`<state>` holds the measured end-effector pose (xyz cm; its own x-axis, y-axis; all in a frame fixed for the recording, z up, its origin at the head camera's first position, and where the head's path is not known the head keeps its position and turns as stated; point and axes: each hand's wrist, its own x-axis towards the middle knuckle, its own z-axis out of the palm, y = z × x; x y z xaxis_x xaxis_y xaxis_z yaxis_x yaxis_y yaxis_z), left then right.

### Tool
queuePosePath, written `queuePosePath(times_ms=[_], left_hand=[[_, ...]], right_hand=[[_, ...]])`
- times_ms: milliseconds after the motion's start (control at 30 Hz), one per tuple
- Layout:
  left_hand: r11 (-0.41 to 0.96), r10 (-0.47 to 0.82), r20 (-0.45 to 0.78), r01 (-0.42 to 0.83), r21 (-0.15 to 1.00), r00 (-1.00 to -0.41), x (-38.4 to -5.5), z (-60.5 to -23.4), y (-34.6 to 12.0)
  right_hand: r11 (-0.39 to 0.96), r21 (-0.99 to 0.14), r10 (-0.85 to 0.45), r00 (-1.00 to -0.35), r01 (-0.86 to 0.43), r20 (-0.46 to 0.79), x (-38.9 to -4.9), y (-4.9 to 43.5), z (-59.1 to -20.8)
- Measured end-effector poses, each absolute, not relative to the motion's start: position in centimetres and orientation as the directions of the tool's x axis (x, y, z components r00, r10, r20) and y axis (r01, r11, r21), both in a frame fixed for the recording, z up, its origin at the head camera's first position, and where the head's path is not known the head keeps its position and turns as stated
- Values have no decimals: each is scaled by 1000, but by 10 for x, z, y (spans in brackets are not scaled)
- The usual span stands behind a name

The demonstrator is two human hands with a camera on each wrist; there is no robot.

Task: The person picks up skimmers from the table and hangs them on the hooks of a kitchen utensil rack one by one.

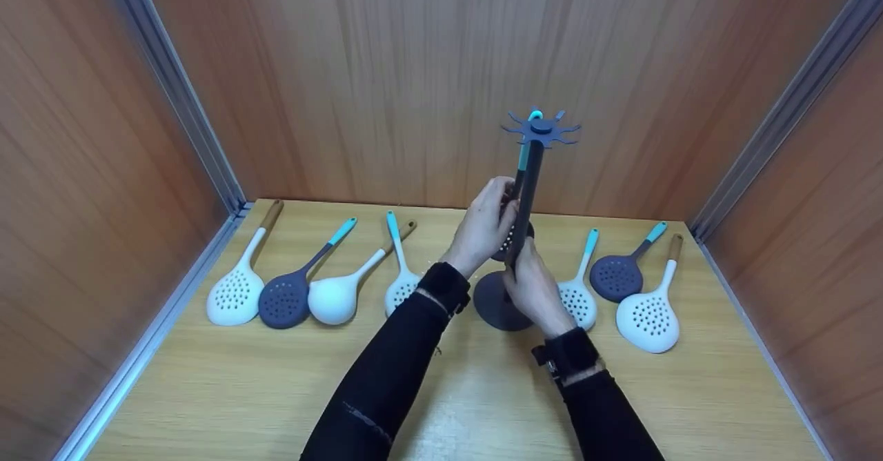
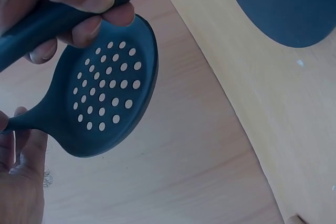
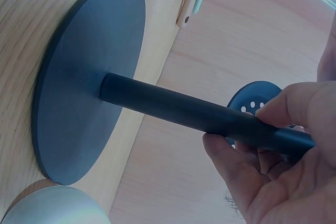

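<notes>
A dark rotating utensil stand stands on the table, with a round base (image 1: pixel 498 302), an upright pole (image 1: pixel 526 206) and a wheel of hooks (image 1: pixel 542 128) on top. My right hand (image 1: pixel 534 285) grips the pole low down, thumb and fingers wrapped round it. My left hand (image 1: pixel 483 226) pinches the neck of a dark skimmer (image 2: pixel 107 85) just behind the pole. The skimmer hangs head down, its turquoise handle (image 1: pixel 523 157) reaching up to the hooks. In the head view the pole and hands cover most of its perforated head.
On the left lie a white skimmer (image 1: pixel 236 297), a dark skimmer (image 1: pixel 284 301), a white ladle (image 1: pixel 334 300) and a smaller white skimmer (image 1: pixel 400 288). On the right lie white skimmers (image 1: pixel 648 319) (image 1: pixel 578 302) and another dark skimmer (image 1: pixel 616 277). Wooden panels (image 1: pixel 428 88) enclose the table.
</notes>
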<state>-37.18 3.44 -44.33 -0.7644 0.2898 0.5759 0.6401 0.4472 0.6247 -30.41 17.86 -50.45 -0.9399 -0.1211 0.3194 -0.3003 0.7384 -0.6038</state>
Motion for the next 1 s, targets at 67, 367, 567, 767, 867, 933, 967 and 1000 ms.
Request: queuePosePath(times_ms=[67, 367, 567, 767, 867, 933, 967, 1000], left_hand=[[446, 291, 574, 640, 626, -765, -370, -444, 35], [447, 284, 570, 633, 633, -771, -363, -445, 35], [435, 281, 556, 620, 653, -782, -361, -445, 33], [419, 291, 531, 605, 677, -796, -360, -439, 30], [411, 295, 537, 612, 676, -790, -360, -438, 28], [397, 293, 542, 616, 681, -788, -359, -437, 27], [390, 292, 544, 617, 683, -787, -359, -437, 26], [383, 290, 546, 618, 686, -786, -359, -437, 26]], right_hand=[[740, -605, -121, -943, -294, 310, -304, 179, -504], [734, -620, -110, -948, -279, 297, -305, 178, -504], [736, -617, -109, -948, -279, 299, -304, 178, -503], [733, -611, -113, -940, -298, 323, -304, 178, -504], [730, -600, -123, -927, -327, 355, -303, 178, -506], [729, -594, -129, -920, -342, 371, -303, 178, -507], [727, -593, -132, -918, -346, 374, -303, 178, -507], [725, -594, -134, -918, -348, 374, -303, 178, -507]])
